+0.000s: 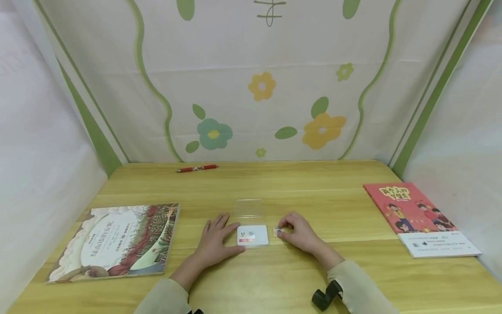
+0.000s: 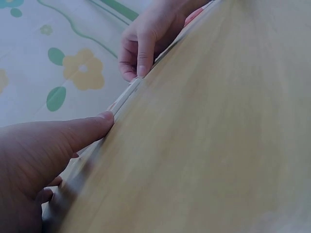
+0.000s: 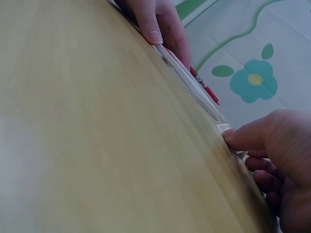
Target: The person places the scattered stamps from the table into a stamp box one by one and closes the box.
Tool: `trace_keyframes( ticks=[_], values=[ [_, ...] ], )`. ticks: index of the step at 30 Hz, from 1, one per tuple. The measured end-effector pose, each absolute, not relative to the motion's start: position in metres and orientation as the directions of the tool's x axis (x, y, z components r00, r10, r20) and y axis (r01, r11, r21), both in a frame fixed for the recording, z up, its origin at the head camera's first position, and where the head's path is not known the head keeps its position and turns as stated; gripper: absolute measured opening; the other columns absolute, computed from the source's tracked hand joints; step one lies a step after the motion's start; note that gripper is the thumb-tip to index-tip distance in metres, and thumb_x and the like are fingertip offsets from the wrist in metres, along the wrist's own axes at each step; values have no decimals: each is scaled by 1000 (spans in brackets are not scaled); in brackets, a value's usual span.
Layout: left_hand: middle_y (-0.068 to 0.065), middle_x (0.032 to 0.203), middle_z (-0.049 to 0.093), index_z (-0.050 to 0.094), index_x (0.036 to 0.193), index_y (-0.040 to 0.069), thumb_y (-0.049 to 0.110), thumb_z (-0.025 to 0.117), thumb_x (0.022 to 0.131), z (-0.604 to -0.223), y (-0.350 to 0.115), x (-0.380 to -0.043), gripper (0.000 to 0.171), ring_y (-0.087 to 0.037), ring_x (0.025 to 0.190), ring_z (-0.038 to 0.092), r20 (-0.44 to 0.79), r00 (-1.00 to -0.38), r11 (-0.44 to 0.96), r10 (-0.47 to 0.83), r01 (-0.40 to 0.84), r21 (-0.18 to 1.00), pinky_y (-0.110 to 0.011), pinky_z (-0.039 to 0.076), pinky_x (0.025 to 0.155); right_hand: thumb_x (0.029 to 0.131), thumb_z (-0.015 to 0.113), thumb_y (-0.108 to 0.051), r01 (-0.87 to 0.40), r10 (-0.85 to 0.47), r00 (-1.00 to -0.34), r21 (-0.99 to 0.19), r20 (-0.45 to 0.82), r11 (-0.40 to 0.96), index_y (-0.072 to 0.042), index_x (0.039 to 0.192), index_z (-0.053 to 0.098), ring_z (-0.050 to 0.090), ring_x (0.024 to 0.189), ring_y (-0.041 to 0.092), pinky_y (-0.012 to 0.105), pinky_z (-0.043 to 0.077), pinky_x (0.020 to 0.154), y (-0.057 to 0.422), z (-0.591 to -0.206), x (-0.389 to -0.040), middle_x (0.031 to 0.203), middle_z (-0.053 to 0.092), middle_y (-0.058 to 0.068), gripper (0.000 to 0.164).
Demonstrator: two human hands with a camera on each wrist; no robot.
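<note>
While the left hand (image 1: pixel 217 243) rests its extended fingers and thumb at the left end of a white rectangular printed card (image 1: pixel 255 235), the right hand (image 1: pixel 300 232) pinches a small, whitish piece with dark markings (image 1: pixel 276 231) just beside the card's right end. Just beyond the card, a flat transparent plastic rectangle (image 1: pixel 249 208) lies on the yellowish wood-grain surface (image 1: pixel 298 187).

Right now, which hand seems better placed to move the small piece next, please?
Probably the right hand: it pinches the small piece, while the left hand is beside the white card.
</note>
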State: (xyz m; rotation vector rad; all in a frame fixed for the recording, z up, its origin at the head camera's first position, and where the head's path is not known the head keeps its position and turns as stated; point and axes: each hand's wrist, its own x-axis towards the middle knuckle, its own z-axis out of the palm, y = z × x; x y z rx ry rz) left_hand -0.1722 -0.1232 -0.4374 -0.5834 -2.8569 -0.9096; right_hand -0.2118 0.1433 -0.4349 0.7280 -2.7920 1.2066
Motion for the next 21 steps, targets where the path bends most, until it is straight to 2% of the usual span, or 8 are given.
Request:
trace_keyframes(
  ticks=[13,21],
  values=[
    [-16,136,26,49,123,15,53,61,70,-437,-123,-173,66,-30,126,13,198,-923,754,331,385,532,-52,2,97,74,66,-6,-413,-383,-899,-708,215,572,-10,80,58,42,66,12,24,39,56,140,-432,-209,74,48,-4,10],
    [-15,137,26,49,124,16,54,61,70,-438,-123,-173,67,-30,127,12,191,-925,759,329,380,528,-51,2,97,75,65,-5,-439,-407,-885,-702,227,561,-6,92,63,44,66,11,23,40,57,140,-433,-209,76,50,-4,17]
  ],
)
